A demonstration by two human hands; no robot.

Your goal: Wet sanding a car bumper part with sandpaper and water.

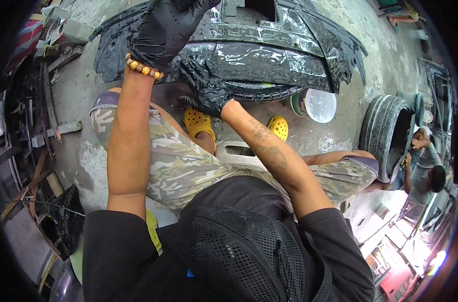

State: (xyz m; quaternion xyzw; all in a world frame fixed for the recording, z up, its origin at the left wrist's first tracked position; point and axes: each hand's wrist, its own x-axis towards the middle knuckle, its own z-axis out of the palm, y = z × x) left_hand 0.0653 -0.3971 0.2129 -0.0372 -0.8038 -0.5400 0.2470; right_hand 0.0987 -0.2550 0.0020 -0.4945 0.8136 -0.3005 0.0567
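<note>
At the top of the frame, both gloved hands — left hand (164,31) flat, right hand (204,89) clenched — press on the wet black bumper (269,55).

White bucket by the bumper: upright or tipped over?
Tipped: the white bucket lies on its side on the concrete floor, round end showing.

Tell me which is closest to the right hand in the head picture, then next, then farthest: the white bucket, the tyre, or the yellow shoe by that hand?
From the right hand:
1. Yellow shoe, just below it.
2. White bucket, off to the right.
3. Tyre, farther right still.
</note>
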